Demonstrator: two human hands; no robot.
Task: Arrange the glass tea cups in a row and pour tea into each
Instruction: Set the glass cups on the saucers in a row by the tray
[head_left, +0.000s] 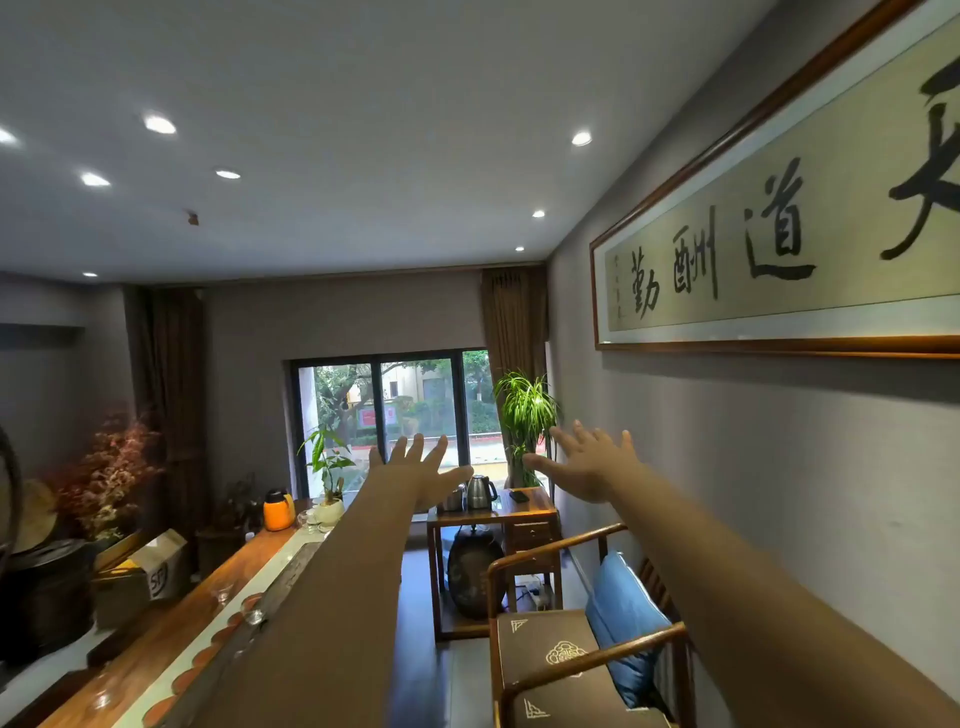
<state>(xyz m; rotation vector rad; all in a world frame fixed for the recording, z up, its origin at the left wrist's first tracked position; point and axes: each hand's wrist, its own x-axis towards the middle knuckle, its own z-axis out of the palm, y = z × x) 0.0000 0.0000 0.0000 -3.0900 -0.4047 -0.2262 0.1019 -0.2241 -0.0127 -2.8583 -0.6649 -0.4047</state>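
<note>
1. Two hands reach straight out in my head view, left hand and right hand, fingers spread wide and holding nothing; I judge this a start pose, since nothing is within reach of them.
2. The glass tea cups sit low at left on the long wooden bench: one cup and another apart, not yet in a row.
3. An orange flask stands at the bench's far end.
</note>
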